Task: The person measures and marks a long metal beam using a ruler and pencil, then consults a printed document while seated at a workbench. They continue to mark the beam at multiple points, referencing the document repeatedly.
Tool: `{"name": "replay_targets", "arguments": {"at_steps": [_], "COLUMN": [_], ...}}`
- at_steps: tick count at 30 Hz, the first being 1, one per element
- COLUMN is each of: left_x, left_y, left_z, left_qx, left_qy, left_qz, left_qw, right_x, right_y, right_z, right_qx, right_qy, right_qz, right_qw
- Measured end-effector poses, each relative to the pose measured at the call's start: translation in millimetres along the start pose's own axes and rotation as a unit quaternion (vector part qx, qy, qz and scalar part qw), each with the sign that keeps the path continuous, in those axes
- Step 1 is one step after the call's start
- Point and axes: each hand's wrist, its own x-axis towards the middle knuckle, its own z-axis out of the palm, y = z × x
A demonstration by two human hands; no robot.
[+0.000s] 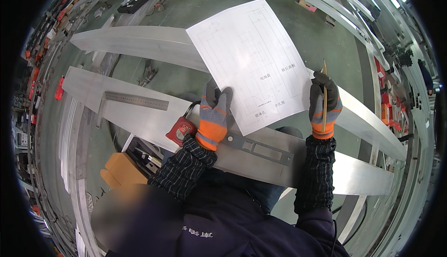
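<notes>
We note left hand pinching the drawing sheet above the metal beam; right hand grasps a pencil at the sheet's edge; we judge reading underway; marking would call for lowering the sheet

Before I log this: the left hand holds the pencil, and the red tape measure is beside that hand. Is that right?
Not quite. The head view shows the pencil in the right hand; the left hand grips the drawing sheet. The red tape measure is beside the left hand, as you said.
</notes>
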Motion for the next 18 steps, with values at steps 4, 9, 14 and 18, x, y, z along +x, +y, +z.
{"name": "replay_targets", "arguments": {"at_steps": [4,9,14,18], "left_x": [0.1,1.0,1.3,1.1], "left_y": [-0.8,2.0,1.5,5.4], "left_z": [-0.9,1.0,0.8,-0.6], "left_qx": [-0.011,0.004,0.013,0.026], "left_qy": [0.002,0.003,0.001,-0.009], "left_qz": [-0.017,-0.008,-0.009,-0.045], "left_qw": [1.0,1.0,1.0,0.999], "right_x": [-1.3,-2.4,-1.2,-0.4], "right_y": [4.5,5.3,5.8,1.7], "right_z": [-0.1,-1.0,0.7,0.1], "right_qx": [0.03,0.03,0.024,0.023], "right_qy": [0.003,-0.006,0.004,0.0], "right_qz": [-0.008,0.013,-0.005,0.001], "right_qw": [1.0,0.999,1.0,1.0]}}
